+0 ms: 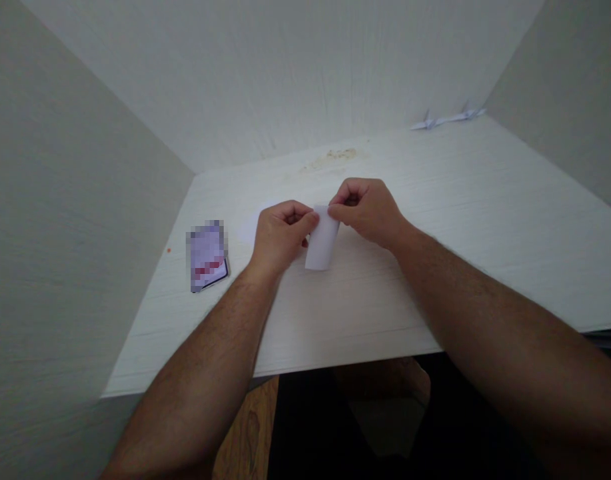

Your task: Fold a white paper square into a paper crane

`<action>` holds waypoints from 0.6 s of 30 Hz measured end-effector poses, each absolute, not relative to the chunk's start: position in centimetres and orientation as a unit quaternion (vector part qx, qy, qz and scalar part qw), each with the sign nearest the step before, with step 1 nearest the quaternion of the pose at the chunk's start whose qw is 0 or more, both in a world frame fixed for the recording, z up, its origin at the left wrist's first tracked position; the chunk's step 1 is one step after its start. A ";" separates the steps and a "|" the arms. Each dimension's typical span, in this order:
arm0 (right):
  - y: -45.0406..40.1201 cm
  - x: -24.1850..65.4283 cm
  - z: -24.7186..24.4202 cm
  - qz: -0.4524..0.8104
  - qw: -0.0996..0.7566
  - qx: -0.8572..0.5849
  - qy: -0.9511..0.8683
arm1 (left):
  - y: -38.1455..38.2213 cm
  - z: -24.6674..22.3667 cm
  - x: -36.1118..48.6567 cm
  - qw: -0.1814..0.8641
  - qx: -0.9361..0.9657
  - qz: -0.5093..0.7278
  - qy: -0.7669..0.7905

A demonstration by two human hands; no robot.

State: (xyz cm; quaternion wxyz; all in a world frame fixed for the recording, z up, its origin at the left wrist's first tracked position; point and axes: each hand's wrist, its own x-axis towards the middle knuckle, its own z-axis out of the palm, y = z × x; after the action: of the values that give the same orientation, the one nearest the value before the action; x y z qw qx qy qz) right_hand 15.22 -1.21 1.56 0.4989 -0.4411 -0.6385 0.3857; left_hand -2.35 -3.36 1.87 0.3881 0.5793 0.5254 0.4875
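Note:
A small white piece of paper point(323, 243), narrow and upright in shape, is held between my two hands above the table. My left hand point(281, 232) pinches its upper left corner between thumb and fingers. At the upper right corner, my right hand point(368, 208) grips it the same way. The lower end of the paper hangs free toward me. Partly hidden behind my left hand, another white sheet point(248, 227) lies flat on the table.
Left of my left hand, a phone point(208, 257) with a blurred screen lies on the white table point(485, 220). Folded white paper pieces point(448, 120) rest along the back wall at right. A brownish stain point(341, 154) marks the back, and a tiny orange speck point(168, 251) the left. Walls enclose three sides.

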 end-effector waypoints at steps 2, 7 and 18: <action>-1.2 15.2 1.5 0.382 0.502 -0.438 -0.640 | -3.4 1.9 -2.2 0.389 0.579 0.489 0.524; -1.2 15.1 1.5 0.372 0.509 -0.442 -0.639 | -3.6 2.1 -2.0 0.408 0.574 0.488 0.515; -1.9 14.9 2.7 0.361 0.495 -0.466 -0.638 | -3.6 2.3 -2.0 0.422 0.569 0.485 0.513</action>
State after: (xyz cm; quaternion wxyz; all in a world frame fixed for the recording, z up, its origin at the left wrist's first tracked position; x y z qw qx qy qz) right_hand 14.92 -1.94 2.73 0.4955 -0.4662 -0.6380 0.3606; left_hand -2.02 -3.64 2.32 0.4217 0.5692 0.5132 0.4846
